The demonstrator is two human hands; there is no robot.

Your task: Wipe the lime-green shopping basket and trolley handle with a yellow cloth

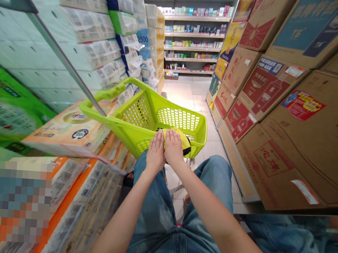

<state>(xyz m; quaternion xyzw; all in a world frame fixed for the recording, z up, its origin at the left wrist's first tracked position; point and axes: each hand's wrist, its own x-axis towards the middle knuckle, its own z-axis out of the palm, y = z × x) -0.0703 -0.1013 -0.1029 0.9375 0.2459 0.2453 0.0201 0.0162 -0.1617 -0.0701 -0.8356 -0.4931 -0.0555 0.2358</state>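
A lime-green shopping basket cart [185,101] with perforated walls stands in front of my knees. My left hand [155,152] lies at its near rim, fingers straight and side by side. Touching it, my right hand [174,147] presses its fingers over a yellow cloth [184,140] with a black edge, which drapes over the same rim into the basket. Both thumbs and the undersides of the hands are hidden. A lime-green handle [104,95] rises at the basket's left end, beside a slanting metal rod [66,63].
Stacked tissue packs [86,24] and orange-wrapped packs [70,125] crowd the left side. Cardboard cartons [303,151] form a wall on the right, above a low ledge [238,171]. Stocked shelves [197,35] close the aisle's far end. Another person's jeans [291,243] show at lower right.
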